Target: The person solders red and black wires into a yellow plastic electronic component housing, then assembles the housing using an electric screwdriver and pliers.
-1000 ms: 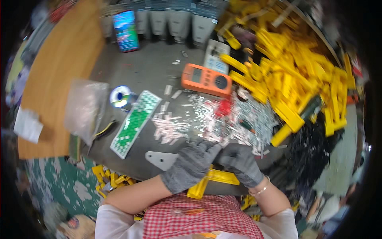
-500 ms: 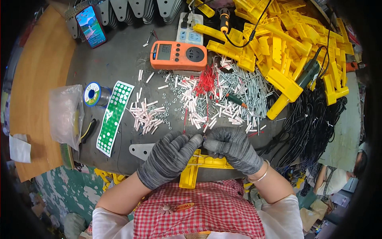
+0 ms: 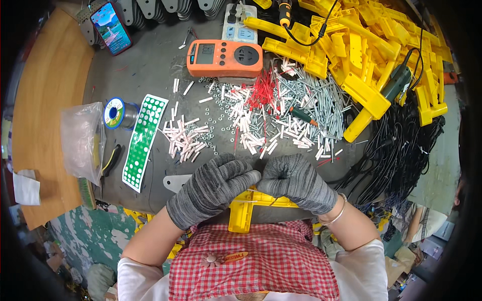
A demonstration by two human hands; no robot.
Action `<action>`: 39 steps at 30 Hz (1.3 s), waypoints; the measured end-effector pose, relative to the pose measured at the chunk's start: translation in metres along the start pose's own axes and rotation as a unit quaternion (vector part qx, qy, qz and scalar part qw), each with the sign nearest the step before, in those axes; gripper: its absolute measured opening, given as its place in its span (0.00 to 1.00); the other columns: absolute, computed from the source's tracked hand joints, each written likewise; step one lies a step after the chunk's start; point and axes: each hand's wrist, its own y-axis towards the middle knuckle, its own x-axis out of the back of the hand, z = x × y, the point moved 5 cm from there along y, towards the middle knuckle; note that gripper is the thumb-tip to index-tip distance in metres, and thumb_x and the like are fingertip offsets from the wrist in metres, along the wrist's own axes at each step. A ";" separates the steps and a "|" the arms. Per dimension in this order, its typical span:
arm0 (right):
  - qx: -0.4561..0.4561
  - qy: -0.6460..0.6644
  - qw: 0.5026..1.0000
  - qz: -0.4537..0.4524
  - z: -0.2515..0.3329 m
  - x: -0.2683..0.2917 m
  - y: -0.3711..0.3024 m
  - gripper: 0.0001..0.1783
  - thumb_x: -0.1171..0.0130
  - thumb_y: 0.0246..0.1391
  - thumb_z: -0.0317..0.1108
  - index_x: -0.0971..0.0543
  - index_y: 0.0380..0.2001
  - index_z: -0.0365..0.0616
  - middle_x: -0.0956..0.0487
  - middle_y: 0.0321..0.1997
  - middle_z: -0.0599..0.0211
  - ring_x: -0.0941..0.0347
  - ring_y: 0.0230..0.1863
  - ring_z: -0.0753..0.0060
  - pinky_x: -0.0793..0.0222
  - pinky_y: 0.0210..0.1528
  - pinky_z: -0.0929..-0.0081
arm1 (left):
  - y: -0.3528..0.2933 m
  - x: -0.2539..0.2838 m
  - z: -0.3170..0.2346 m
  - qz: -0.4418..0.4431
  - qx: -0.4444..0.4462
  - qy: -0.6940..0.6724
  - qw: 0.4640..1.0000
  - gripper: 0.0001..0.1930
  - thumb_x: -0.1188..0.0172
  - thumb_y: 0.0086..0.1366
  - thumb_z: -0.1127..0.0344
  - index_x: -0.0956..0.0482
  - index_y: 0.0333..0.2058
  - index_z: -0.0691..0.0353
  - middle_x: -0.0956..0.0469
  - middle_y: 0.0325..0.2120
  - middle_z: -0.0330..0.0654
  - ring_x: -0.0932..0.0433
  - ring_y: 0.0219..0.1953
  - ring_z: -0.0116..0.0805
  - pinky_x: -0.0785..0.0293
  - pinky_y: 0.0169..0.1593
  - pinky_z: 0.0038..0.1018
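My left hand (image 3: 213, 186), in a striped grey knit glove, is closed, its thumb pressed against the fingers. My right hand (image 3: 298, 183), gloved alike, is curled into a pinch right beside the left thumb. Whatever is between the fingertips is too small and covered to make out. Under both hands lies a yellow plastic housing (image 3: 241, 216), T-shaped, at the table's near edge; the gloves cover part of it. A thin dark wire shows on the housing below my right hand.
Ahead lie white sleeves (image 3: 186, 140), red pieces (image 3: 262, 93), long screws (image 3: 321, 110) and small nuts. An orange meter (image 3: 226, 57) stands behind them. Yellow housings (image 3: 371, 45) and black cords (image 3: 386, 155) crowd the right. Leftward are a green sticker sheet (image 3: 145, 143) and a solder spool (image 3: 118, 114).
The view has shifted slightly. My right hand has curled in more, and its fingertips have come closer to the left thumb. The housing stays under my hands.
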 end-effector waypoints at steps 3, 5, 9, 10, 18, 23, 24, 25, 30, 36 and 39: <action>-0.070 0.133 0.988 0.027 -0.001 -0.001 -0.001 0.19 0.28 0.53 0.40 0.18 0.38 0.34 0.18 0.27 0.66 0.22 0.31 0.81 0.26 0.34 0.81 | -0.005 -0.001 -0.004 0.012 -0.018 -0.004 1.000 0.20 0.36 0.54 0.71 0.19 0.47 0.59 0.18 0.36 0.43 0.19 0.37 0.44 0.22 0.42 0.36; -0.056 0.169 0.983 0.040 -0.002 0.000 0.000 0.25 0.27 0.52 0.42 0.20 0.45 0.33 0.17 0.29 0.65 0.22 0.31 0.81 0.26 0.34 0.83 | -0.008 -0.003 -0.006 0.022 -0.003 0.008 1.000 0.19 0.36 0.54 0.71 0.20 0.47 0.60 0.18 0.36 0.43 0.18 0.37 0.43 0.21 0.42 0.36; 0.013 0.124 0.992 0.035 -0.003 0.001 0.006 0.26 0.28 0.53 0.41 0.23 0.48 0.33 0.17 0.30 0.64 0.22 0.32 0.80 0.26 0.35 0.82 | -0.006 -0.002 -0.013 -0.014 0.048 -0.025 0.998 0.17 0.35 0.57 0.70 0.18 0.46 0.59 0.17 0.38 0.42 0.18 0.38 0.42 0.21 0.42 0.35; 0.015 0.124 0.992 0.037 -0.001 0.005 0.004 0.26 0.28 0.53 0.41 0.23 0.48 0.33 0.17 0.30 0.64 0.22 0.32 0.80 0.26 0.35 0.82 | -0.005 0.001 -0.012 -0.028 0.076 -0.036 0.996 0.16 0.34 0.58 0.70 0.18 0.46 0.59 0.17 0.38 0.42 0.18 0.38 0.42 0.21 0.42 0.35; 0.003 0.221 0.975 0.017 0.010 0.010 -0.011 0.20 0.29 0.54 0.38 0.20 0.45 0.38 0.17 0.33 0.65 0.23 0.35 0.79 0.27 0.41 0.79 | 0.014 0.002 -0.009 -0.051 0.102 -0.151 0.982 0.27 0.26 0.55 0.63 0.22 0.54 0.59 0.16 0.31 0.44 0.17 0.29 0.40 0.20 0.35 0.31; 0.143 -0.173 0.973 -0.047 0.034 -0.008 -0.009 0.15 0.32 0.55 0.40 0.18 0.41 0.42 0.17 0.36 0.58 0.19 0.38 0.58 0.24 0.44 0.67 | 0.006 -0.005 0.001 -0.014 0.172 -0.166 0.971 0.27 0.31 0.62 0.63 0.26 0.58 0.63 0.16 0.38 0.46 0.16 0.36 0.37 0.20 0.41 0.30; 0.124 -0.167 0.976 -0.069 0.039 -0.011 -0.010 0.13 0.33 0.56 0.39 0.16 0.38 0.43 0.17 0.36 0.58 0.19 0.38 0.55 0.24 0.44 0.66 | 0.007 -0.006 0.002 -0.005 0.177 -0.155 0.972 0.25 0.35 0.66 0.61 0.27 0.58 0.65 0.17 0.42 0.48 0.16 0.41 0.41 0.20 0.45 0.32; 0.116 -0.112 0.984 -0.078 0.029 -0.014 -0.009 0.12 0.34 0.57 0.40 0.16 0.37 0.43 0.17 0.36 0.60 0.18 0.38 0.57 0.24 0.44 0.67 | 0.008 -0.004 -0.004 -0.004 0.178 -0.155 0.972 0.25 0.35 0.66 0.61 0.27 0.58 0.65 0.17 0.42 0.48 0.16 0.41 0.41 0.20 0.45 0.32; 0.081 -0.075 0.994 -0.012 0.016 -0.011 -0.008 0.13 0.35 0.57 0.37 0.17 0.42 0.42 0.16 0.35 0.59 0.18 0.38 0.60 0.24 0.45 0.67 | -0.031 0.040 0.019 -0.282 0.381 -0.473 0.743 0.20 0.39 0.70 0.65 0.25 0.58 0.64 0.21 0.43 0.37 0.25 0.43 0.22 0.25 0.45 0.21; 0.050 -0.066 0.996 -0.031 0.014 -0.011 -0.003 0.14 0.37 0.59 0.39 0.17 0.41 0.41 0.16 0.36 0.59 0.18 0.38 0.59 0.24 0.45 0.68 | -0.031 0.078 -0.002 -0.063 0.250 0.362 0.896 0.20 0.32 0.58 0.62 0.19 0.51 0.53 0.25 0.47 0.45 0.29 0.52 0.48 0.35 0.58 0.44; 0.066 -0.087 0.994 0.005 0.020 -0.023 -0.005 0.13 0.38 0.60 0.39 0.17 0.40 0.41 0.17 0.37 0.57 0.19 0.39 0.56 0.24 0.44 0.67 | -0.012 0.034 -0.035 -0.057 0.171 0.262 0.948 0.16 0.33 0.57 0.57 0.19 0.43 0.53 0.26 0.46 0.45 0.31 0.53 0.50 0.38 0.57 0.47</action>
